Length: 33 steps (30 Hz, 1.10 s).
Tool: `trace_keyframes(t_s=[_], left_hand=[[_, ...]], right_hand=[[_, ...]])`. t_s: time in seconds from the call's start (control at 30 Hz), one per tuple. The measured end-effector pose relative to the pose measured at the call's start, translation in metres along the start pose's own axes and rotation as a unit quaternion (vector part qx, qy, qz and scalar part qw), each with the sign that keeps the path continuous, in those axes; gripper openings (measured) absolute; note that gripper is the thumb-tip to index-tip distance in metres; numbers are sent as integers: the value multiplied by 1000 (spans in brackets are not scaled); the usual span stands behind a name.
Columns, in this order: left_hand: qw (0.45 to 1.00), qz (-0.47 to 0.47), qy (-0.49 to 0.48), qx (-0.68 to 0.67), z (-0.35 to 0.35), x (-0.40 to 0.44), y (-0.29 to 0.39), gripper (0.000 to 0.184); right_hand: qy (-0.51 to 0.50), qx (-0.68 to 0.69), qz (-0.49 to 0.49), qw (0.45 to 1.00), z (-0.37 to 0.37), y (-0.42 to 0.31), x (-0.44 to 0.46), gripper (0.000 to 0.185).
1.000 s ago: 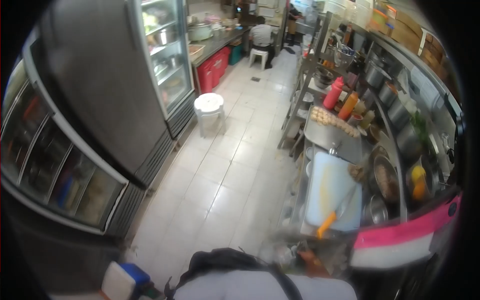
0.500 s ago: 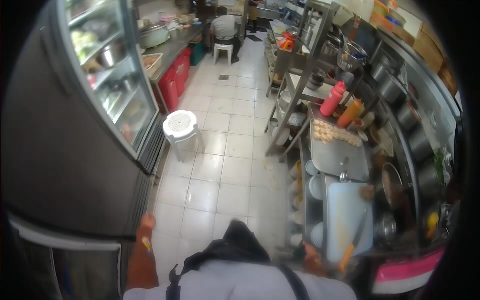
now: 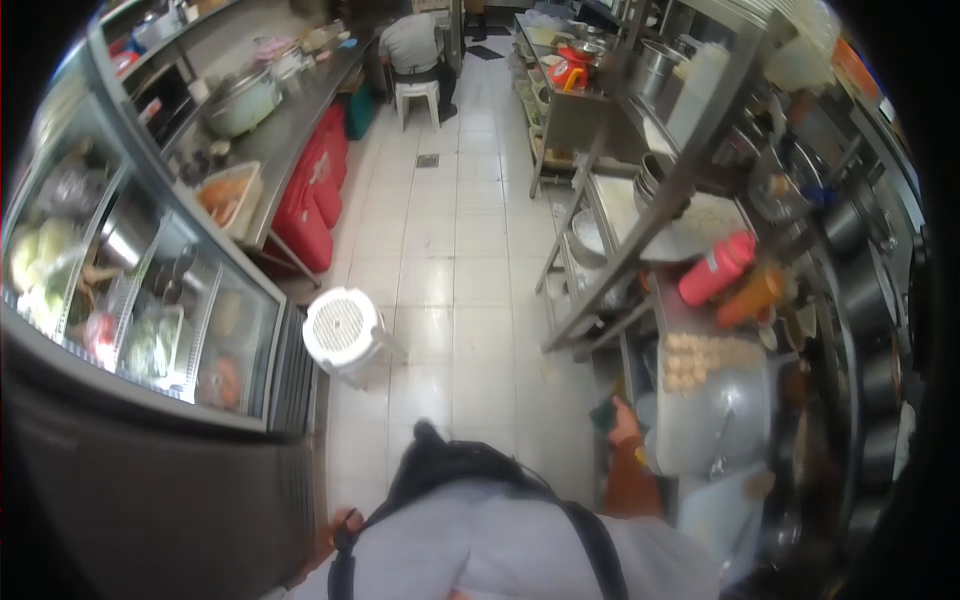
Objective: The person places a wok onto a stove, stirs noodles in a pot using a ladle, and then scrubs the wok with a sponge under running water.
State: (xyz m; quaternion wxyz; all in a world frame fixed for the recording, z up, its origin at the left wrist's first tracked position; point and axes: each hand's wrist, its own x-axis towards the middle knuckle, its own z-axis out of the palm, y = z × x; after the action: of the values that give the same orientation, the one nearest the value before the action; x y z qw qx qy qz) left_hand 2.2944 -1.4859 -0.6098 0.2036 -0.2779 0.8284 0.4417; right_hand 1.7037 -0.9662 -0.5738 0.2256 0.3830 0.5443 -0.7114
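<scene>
My right hand [image 3: 624,422] is low beside the metal work shelf, its fingers closed on a dark green pad-like piece [image 3: 602,414]. Just right of it lies a metal tray [image 3: 700,430] with rows of small pale dough-like pieces [image 3: 695,360] at its far end and a metal utensil [image 3: 722,450] near its front. A pale cutting board [image 3: 720,520] is closer to me. Down by my left side, my left hand [image 3: 346,522] is curled next to the dark apron [image 3: 440,465]; whatever may be in its fingers is hidden.
A white stool [image 3: 345,330] stands ahead on the left, near the glass-door fridge [image 3: 230,340]. Red bins [image 3: 305,220] sit under the left counter. Farther along the tiled aisle [image 3: 430,220], a seated person [image 3: 412,50] faces away. Red and orange squeeze bottles [image 3: 718,268] stand at right.
I have moved forward along the aisle; the stool and trays are closer. My right hand has swung forward, and the green piece now shows in it. My left hand has drawn back.
</scene>
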Motion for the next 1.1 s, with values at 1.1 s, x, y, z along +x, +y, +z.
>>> trace_keyframes(t_s=[1.1], left_hand=[[969,-65,-166,171,-410,812,423,23]], right_hand=[[-18,158,-62,985,704,-492,419,28]])
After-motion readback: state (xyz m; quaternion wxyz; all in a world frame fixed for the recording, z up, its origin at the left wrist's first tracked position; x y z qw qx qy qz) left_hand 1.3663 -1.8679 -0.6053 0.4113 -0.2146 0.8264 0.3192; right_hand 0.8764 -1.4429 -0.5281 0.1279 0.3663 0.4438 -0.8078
